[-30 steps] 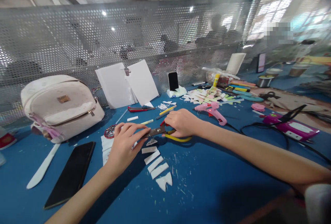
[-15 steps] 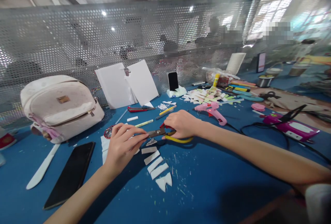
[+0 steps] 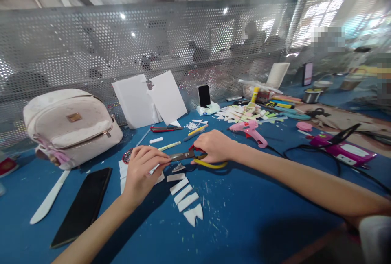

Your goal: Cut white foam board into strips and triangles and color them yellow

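My right hand (image 3: pixel 215 146) is closed around the red and yellow handles of a pair of scissors (image 3: pixel 183 156), whose blades point left. At the blade tips, the fingers of my left hand (image 3: pixel 142 170) are pinched together; whatever they hold is hidden. Just below the blades lies a small white triangular piece with dark lines (image 3: pixel 179 168). From there a row of cut white strips (image 3: pixel 182 194) runs toward me, ending in a notched, tail-shaped white piece (image 3: pixel 194 215). Partly behind my left hand are white scraps (image 3: pixel 123 174) and a round red-rimmed item (image 3: pixel 127 156).
A pale backpack (image 3: pixel 75 129), black phone (image 3: pixel 82 207) and white plastic knife (image 3: pixel 50 199) lie left. Behind are a red utility knife (image 3: pixel 161 129) and propped white boards (image 3: pixel 169 99). Rightward sit a pink glue gun (image 3: pixel 250 131), a strip pile (image 3: pixel 241 113) and a magenta corded box (image 3: pixel 345 150).
My left hand has shifted slightly left, and more of the scissor blades shows. My right hand keeps its grip on the scissors in nearly the same place.
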{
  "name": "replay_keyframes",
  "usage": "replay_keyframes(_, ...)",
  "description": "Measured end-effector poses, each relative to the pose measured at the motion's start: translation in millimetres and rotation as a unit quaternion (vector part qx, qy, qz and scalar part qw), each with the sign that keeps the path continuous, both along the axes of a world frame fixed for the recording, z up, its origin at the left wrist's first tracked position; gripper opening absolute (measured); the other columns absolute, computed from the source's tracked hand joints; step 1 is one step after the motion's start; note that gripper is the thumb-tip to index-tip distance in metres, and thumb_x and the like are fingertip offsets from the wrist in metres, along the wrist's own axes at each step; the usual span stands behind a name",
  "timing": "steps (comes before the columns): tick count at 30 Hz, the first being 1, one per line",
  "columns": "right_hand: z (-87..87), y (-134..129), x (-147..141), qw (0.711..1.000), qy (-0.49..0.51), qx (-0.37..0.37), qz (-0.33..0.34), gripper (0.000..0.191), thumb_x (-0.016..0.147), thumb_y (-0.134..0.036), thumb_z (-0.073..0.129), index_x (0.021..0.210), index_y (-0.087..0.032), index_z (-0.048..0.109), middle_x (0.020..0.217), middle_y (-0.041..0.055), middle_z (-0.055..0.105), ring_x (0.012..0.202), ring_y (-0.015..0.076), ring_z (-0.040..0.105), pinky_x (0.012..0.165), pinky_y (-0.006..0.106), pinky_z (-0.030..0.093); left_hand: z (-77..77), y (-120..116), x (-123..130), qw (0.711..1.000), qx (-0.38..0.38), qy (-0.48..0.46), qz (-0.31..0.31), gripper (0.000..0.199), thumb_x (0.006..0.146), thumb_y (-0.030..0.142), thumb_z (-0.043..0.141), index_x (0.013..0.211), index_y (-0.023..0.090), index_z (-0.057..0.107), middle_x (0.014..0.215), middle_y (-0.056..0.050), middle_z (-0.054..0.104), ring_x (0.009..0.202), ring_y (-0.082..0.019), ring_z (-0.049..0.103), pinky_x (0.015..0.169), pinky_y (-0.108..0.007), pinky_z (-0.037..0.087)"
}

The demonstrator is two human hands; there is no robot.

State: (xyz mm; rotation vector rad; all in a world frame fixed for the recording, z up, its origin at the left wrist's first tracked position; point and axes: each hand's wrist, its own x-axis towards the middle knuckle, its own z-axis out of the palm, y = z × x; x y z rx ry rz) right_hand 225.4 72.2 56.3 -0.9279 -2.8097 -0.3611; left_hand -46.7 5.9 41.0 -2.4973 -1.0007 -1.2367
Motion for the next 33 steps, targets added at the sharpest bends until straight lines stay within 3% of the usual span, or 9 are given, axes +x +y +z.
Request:
replay_keyframes(8, -1.9, 2.0, 0.6, 1.000, 0.002, 0.015, -0.020, 0.053, 0.090, -0.064, 0.056, 0.089, -0.014, 0.073, 0.085, 0.0119, 0.075, 0.074, 0.0223, 0.066, 0.055, 0.029, 0.024, -5.1, 2.8, 0.0, 1.000, -0.019, -0.005, 0.000, 0.004, 0.094, 0.024, 0.069, 0.092, 0.027, 0.070, 0.096, -0.001, 0.078, 0.090, -0.023, 0.068, 0.087, -0.039, 0.040)
replay_keyframes(15, 0.5, 1.8, 0.3, 1.000, -0.007, 0.010, -0.024, 0.054, 0.091, -0.064, 0.056, 0.091, -0.013, 0.074, 0.089, 0.0124, 0.076, 0.078, 0.0243, 0.068, 0.056, 0.029, 0.026, 1.6, -3.3, 2.8, 0.999, -0.016, -0.035, -0.002, 0.010, 0.096, 0.021, 0.065, 0.088, 0.026, 0.069, 0.090, -0.001, 0.077, 0.085, -0.022, 0.067, 0.082, -0.038, 0.041)
replay_keyframes(21, -0.4, -5.3, -4.1, 0.999, -0.029, 0.006, -0.023, 0.056, 0.091, -0.065, 0.055, 0.093, -0.013, 0.074, 0.088, 0.0133, 0.076, 0.079, 0.0248, 0.069, 0.056, 0.028, 0.028, -1.3, -5.4, 8.8, 1.000, 0.007, -0.015, -0.007, 0.014, 0.096, 0.018, 0.064, 0.092, 0.028, 0.072, 0.092, 0.001, 0.078, 0.084, -0.022, 0.066, 0.084, -0.039, 0.039)
replay_keyframes(33, 1.2, -13.1, -8.8, 0.999, -0.038, -0.026, -0.024, 0.058, 0.090, -0.068, 0.054, 0.091, -0.013, 0.074, 0.086, 0.0140, 0.077, 0.077, 0.0275, 0.071, 0.067, 0.032, 0.043, -9.8, -8.2, 9.1, 0.999, 0.027, 0.030, -0.009, 0.017, 0.091, 0.011, 0.072, 0.097, 0.028, 0.071, 0.097, 0.004, 0.079, 0.086, -0.022, 0.061, 0.086, -0.041, 0.037)
